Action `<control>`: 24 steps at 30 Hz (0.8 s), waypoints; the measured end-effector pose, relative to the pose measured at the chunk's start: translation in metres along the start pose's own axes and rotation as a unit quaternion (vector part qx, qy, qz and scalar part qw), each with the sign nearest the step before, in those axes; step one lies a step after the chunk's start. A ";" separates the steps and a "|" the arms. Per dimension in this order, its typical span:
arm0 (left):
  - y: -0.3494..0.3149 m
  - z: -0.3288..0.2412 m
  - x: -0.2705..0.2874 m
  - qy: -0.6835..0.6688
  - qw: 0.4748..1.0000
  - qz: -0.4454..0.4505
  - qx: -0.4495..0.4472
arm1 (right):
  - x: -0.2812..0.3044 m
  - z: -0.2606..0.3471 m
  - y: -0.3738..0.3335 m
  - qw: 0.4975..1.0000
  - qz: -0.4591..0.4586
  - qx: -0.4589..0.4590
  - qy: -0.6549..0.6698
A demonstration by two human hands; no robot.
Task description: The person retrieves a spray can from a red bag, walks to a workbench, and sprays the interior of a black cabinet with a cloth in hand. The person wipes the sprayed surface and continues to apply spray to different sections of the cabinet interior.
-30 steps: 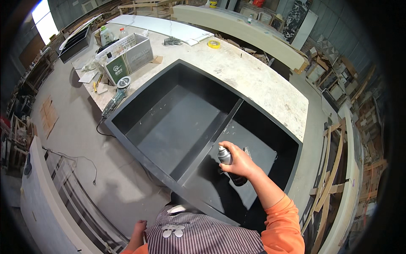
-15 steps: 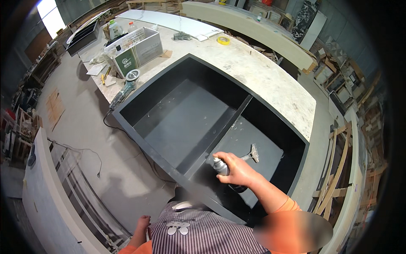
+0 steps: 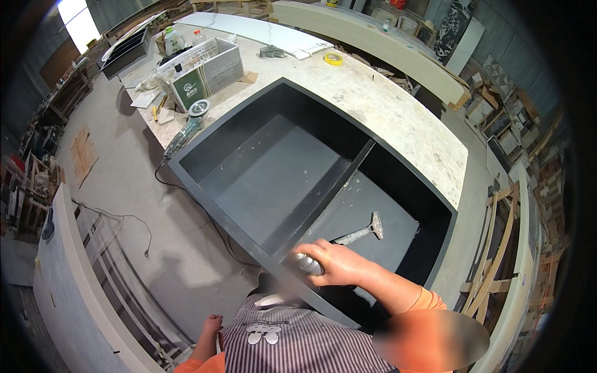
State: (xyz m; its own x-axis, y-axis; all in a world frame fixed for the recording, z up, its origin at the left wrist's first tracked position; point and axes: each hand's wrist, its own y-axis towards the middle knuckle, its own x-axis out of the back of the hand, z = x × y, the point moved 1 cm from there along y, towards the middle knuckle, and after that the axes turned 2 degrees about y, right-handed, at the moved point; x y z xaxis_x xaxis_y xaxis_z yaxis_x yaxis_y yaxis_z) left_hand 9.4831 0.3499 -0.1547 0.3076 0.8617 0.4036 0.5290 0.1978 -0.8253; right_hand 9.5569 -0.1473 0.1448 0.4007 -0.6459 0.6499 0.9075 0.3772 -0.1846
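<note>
Gripping a silver metal spray can [image 3: 308, 263], the right hand [image 3: 341, 266] wraps its fingers around the cylinder at the near rim of the matte dark-grey two-compartment sink [image 3: 261, 186]. A metal scraper [image 3: 360, 233] lies in the sink's smaller compartment. The left hand [image 3: 211, 324] hangs loosely curled, well below the sink. Compared with half a second earlier, the can sits lower, nearer the rim.

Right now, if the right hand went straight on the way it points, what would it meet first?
Probably the near wall of the dark basin; the right hand, gripping a spray can, points left toward it. Depth is unclear.
</note>
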 end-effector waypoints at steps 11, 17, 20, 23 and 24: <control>0.013 0.015 0.004 -0.027 0.999 0.001 -0.018 | 0.004 -0.012 -0.010 0.997 -0.067 -0.012 0.027; 0.043 0.021 0.014 0.174 0.984 -0.031 -0.022 | 0.004 -0.033 -0.027 0.967 -0.243 -0.034 0.074; 0.086 0.041 0.011 0.155 0.987 -0.008 -0.041 | 0.005 -0.043 -0.035 0.964 -0.252 -0.047 0.069; 0.108 0.047 0.014 0.147 0.985 0.013 -0.094 | 0.004 -0.050 -0.040 0.962 -0.263 -0.052 0.051; 0.110 0.046 0.017 0.152 0.985 0.014 -0.078 | 0.004 -0.053 -0.041 0.959 -0.269 -0.056 0.062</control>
State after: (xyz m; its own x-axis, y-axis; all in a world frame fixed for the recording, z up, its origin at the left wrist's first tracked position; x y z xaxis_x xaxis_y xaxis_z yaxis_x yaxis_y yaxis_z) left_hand 9.5104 0.4079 -0.2566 0.5331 0.6816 0.5012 0.6250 0.0820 -0.7763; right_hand 9.5280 -0.2003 0.1162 -0.1242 -0.8040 0.5816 0.9923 -0.1024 0.0703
